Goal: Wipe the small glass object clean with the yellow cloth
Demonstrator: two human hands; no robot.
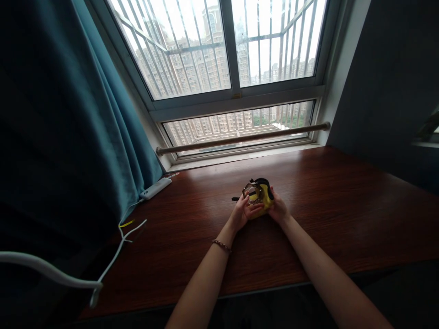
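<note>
Over the middle of the desk, my left hand (243, 213) is closed around the lower left side of a shiny, brownish ring-shaped thing (259, 192), whose middle looks see-through; its exact kind I cannot make out. Just behind and to the right of it is a small yellow pouch-like case (267, 204) with a thick black edge curving over its top. Its right side is gripped by my right hand (279, 209), the fingers partly hidden behind it. A short black tip sticks out left of my left fingers. My left wrist wears a beaded bracelet (222, 246).
The reddish-brown wooden desk (308, 219) reaches to a barred window. A white power strip (156, 188) lies at its left rear beside a blue curtain (118, 114). White cables (115, 260) run along the left side. A metal rail (247, 138) crosses the window.
</note>
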